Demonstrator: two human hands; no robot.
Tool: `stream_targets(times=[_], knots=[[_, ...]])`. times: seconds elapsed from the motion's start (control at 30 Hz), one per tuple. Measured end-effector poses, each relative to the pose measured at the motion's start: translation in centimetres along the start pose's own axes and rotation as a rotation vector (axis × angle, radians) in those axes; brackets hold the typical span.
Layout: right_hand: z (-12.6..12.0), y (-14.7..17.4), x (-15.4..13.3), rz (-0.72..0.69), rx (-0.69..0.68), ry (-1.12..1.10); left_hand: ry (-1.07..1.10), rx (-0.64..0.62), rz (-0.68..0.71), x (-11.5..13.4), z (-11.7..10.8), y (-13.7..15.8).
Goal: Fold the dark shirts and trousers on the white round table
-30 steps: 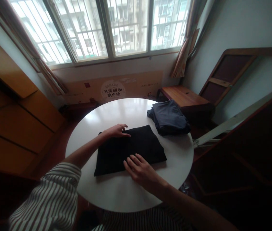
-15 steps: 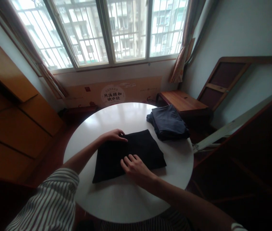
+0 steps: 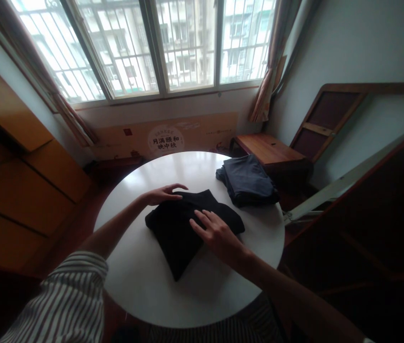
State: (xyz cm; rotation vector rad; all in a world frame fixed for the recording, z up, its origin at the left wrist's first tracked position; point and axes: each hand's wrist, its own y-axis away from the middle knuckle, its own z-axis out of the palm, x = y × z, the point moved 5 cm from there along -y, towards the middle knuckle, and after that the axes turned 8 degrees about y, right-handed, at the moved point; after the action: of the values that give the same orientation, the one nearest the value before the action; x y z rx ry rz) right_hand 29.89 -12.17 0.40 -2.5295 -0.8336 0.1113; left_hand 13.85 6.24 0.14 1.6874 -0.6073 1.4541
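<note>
A folded black garment lies crumpled on the white round table, one corner pointing toward me; its exact kind cannot be made out. At its far left edge is my left hand, fingers stretched out and thumb close to the cloth. My right hand rests over the garment's right part with its fingers apart. Neither hand is closed around the fabric. Just beyond, to the right, sits a stack of folded dark blue-grey clothes, touched by neither hand.
The white round table bears both the garment and the stack. Behind its right side stands a low wooden bench. Wooden cabinets line the left, and a barred window spans the far wall.
The black garment was a flat rectangle and is now bunched and turned, its near left corner shifted right. My right hand has moved up and right, and my left hand slightly left.
</note>
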Motion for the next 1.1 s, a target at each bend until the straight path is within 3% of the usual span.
stream_targets(times=[0.17, 0.27, 0.37, 0.43, 0.5, 0.57, 0.63, 0.7, 0.8, 0.9, 1.0, 1.1], knots=[[-6.5, 1.0, 2.9, 0.073, 0.286, -0.573, 0.108, 0.144, 0.200, 5.7, 1.8, 6.2], [-8.2, 0.6, 3.9, 0.188, 0.419, -0.820, 0.096, 0.253, 0.214, 8.5, 2.4, 8.1], [-5.8, 0.4, 5.3, 0.415, 0.453, -1.091, 0.038, 0.314, 0.115, 8.4, 1.5, 6.3], [-2.4, 0.9, 6.0, 0.558, 0.351, -1.225, 0.002, 0.337, -0.005, 6.1, 0.3, 3.8], [0.9, 2.1, 6.7, 0.632, 0.194, -1.178, -0.014, 0.344, -0.161, 2.6, -0.6, 1.5], [2.9, 3.6, 7.1, 0.594, 0.093, -0.960, 0.021, 0.300, -0.285, -1.0, -0.7, 0.1], [3.3, 4.7, 7.3, 0.491, 0.086, -0.661, 0.084, 0.248, -0.311, -3.5, -0.3, -0.3], [2.7, 5.2, 6.8, 0.344, 0.108, -0.380, 0.111, 0.229, -0.265, -4.6, -0.1, -0.1], [1.7, 4.7, 4.9, -0.001, 0.078, -0.125, 0.065, 0.205, -0.205, -4.7, -0.1, 0.7], [1.2, 4.3, 3.5, -0.234, 0.064, -0.115, 0.083, 0.181, -0.156, -4.2, -0.1, 1.0], [0.8, 4.5, 3.4, -0.231, 0.072, -0.239, 0.159, 0.181, -0.150, -4.3, 0.0, 1.1], [0.3, 4.5, 3.4, -0.136, -0.039, -0.370, 0.209, 0.148, -0.177, -4.7, 0.8, 1.2]])
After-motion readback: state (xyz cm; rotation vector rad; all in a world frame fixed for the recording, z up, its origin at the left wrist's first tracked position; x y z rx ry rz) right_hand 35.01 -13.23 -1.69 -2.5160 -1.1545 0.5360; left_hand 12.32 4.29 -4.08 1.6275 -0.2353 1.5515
